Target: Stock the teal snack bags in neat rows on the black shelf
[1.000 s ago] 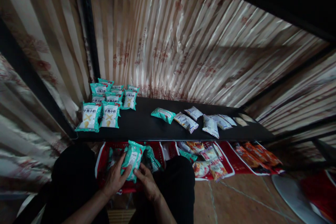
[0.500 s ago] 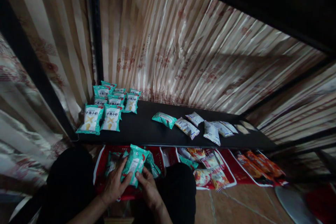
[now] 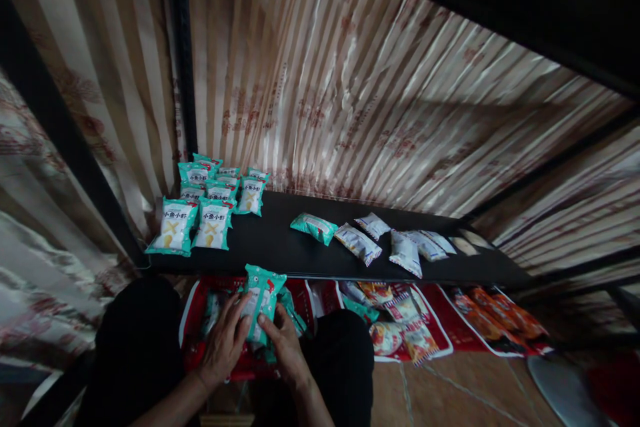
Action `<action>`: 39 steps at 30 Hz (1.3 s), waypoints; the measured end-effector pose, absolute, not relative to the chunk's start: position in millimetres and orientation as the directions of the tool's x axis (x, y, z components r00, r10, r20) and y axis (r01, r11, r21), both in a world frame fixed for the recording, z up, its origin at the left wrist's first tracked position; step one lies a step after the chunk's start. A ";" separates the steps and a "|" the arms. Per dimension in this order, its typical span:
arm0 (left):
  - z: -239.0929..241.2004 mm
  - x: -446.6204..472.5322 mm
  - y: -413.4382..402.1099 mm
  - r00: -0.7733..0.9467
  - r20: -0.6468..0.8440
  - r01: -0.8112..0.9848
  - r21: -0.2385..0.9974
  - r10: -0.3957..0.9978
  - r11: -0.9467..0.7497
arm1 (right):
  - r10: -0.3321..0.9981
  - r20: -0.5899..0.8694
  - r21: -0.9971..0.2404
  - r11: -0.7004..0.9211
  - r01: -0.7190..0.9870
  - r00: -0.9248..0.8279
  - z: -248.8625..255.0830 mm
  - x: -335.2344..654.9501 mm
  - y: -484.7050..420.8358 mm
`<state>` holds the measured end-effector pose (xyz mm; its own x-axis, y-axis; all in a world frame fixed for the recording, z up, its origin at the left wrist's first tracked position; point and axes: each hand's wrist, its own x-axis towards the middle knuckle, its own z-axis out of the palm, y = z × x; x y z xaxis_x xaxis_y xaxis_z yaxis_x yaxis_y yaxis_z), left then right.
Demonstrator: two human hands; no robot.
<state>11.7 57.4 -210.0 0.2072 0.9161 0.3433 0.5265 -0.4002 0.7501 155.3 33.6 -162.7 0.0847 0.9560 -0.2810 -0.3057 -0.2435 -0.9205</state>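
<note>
Between my two hands is a teal snack bag [image 3: 263, 295], tilted upright above a red basket [image 3: 193, 340] with more teal bags in it. My left hand [image 3: 226, 337] grips its left side, fingers laid over the front. On the lower right side my right hand [image 3: 286, 341] presses with the thumb in front; its other fingers are partly hidden behind. Past them, on the black shelf [image 3: 265, 240], several teal and white snack bags [image 3: 214, 223] stand in rows at the left end. A single teal bag [image 3: 315, 227] lies on its back mid-shelf.
Several white-and-blue bags [image 3: 358, 243] lie along the shelf's right half. Below it, a second red basket [image 3: 443, 347] has mixed snack packs, and a third holds orange packs [image 3: 500, 313]. Dark posts [image 3: 183, 47] and a striped curtain [image 3: 320, 80] enclose the shelf.
Both hands have lifted the teal snack bag slightly and shifted it a little to the right, toward the shelf edge. The bags on the shelf have stayed put.
</note>
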 end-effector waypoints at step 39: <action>-141.9 38.8 133.2 0.217 0.469 0.596 0.631 0.856 -0.496 | 0.960 -0.098 -0.992 -0.115 0.050 0.262 -99.4 180.1 100.4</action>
<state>38.8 133.2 -141.9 0.2166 0.8564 0.4687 0.5960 -0.4962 0.6313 180.1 100.4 -99.4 0.2624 0.9600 -0.0979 0.0498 -0.1148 -0.9921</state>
